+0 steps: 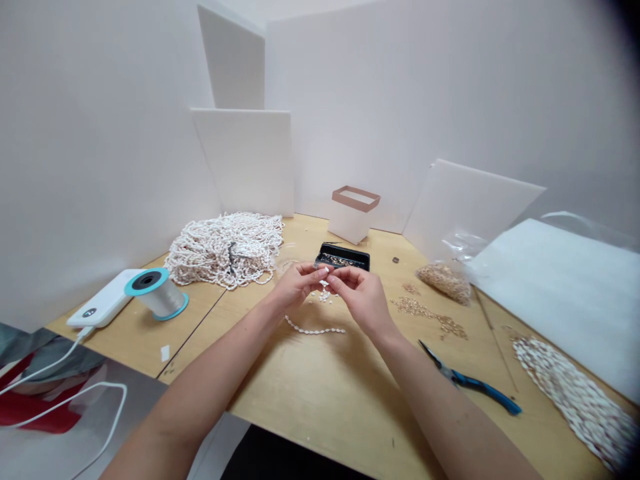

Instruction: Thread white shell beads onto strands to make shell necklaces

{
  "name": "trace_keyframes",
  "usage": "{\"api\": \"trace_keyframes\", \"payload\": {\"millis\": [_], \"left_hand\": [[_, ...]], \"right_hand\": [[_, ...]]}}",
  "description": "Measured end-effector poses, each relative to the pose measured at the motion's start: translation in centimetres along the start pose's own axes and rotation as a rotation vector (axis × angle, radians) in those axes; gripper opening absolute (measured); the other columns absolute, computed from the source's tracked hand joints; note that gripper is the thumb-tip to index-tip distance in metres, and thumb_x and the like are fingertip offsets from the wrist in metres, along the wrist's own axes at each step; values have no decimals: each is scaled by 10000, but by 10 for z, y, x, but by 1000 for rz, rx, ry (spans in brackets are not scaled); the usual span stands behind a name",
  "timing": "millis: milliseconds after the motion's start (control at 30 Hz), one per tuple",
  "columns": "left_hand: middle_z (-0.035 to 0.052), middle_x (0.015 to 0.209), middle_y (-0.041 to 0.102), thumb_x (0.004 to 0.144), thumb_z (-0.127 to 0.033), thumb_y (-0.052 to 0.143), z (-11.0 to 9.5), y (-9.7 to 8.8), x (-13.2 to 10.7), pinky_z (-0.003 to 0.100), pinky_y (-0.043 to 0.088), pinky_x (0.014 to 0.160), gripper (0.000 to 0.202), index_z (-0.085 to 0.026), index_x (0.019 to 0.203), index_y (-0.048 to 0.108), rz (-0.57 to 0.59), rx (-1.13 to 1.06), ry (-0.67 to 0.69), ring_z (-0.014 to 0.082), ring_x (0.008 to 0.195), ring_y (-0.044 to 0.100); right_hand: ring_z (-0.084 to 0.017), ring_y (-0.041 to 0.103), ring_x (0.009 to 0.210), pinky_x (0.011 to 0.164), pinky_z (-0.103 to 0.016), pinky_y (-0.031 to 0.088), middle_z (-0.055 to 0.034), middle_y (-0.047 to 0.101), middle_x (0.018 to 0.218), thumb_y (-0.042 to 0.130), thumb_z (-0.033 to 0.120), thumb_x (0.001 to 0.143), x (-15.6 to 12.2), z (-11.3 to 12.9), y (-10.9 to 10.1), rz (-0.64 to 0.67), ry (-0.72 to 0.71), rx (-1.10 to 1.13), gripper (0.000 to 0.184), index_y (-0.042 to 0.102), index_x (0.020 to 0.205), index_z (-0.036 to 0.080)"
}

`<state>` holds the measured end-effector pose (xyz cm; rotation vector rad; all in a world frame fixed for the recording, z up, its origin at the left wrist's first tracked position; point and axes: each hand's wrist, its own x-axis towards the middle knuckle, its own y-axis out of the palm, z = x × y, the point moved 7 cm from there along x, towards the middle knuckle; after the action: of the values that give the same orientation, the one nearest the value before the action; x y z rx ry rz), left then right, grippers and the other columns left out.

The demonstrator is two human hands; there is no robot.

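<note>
A small white shell bead point(324, 270) sits pinched between your left hand point(297, 285) and right hand point(363, 300), just above the bench point(320, 413); keep that pinch firm and low over the loose beads point(325, 295) and shell strand point(315, 330); the black tray point(343, 257) lies just beyond.

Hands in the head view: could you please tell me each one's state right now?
Left hand: closed, pinching a small white bead.
Right hand: closed, pinching the same bead.

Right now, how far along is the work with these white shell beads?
A heap of strung white shell strands looks done. The left hand and right hand pinch beads above a short strand. Left: scattered tan beads and a bagged pile.
</note>
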<state>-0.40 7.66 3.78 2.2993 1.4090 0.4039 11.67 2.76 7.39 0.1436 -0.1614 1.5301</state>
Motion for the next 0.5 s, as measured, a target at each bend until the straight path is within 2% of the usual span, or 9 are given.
{"api": "trace_keyframes", "payload": {"millis": [133,300,500], "left_hand": [[46,740,700,621,-292,850,1,0,0,300,470,682,253,-144,807,763,6,-1,5,142,673,621],[47,780,711,601,-282,862,-1,-1,0,314,481,725,244,-151,781,761,-33,-37,10,144,714,625],[50,731,696,595,-293,862,-4,1,-2,259,439,634,265,-139,785,761,-35,11,15,133,670,610]], "right_hand": [[-186,662,706,687,-313,538,-71,713,770,742,425,751,0,1,0,-1,-10,16,295,693,827,145],[-216,691,824,784,-342,544,-95,739,885,737,386,763,-1,1,3,33,-16,8,277,706,905,150],[-204,677,719,686,-317,533,-81,728,781,727,415,770,-2,2,-2,-24,-43,-79,266,705,815,154]]}}
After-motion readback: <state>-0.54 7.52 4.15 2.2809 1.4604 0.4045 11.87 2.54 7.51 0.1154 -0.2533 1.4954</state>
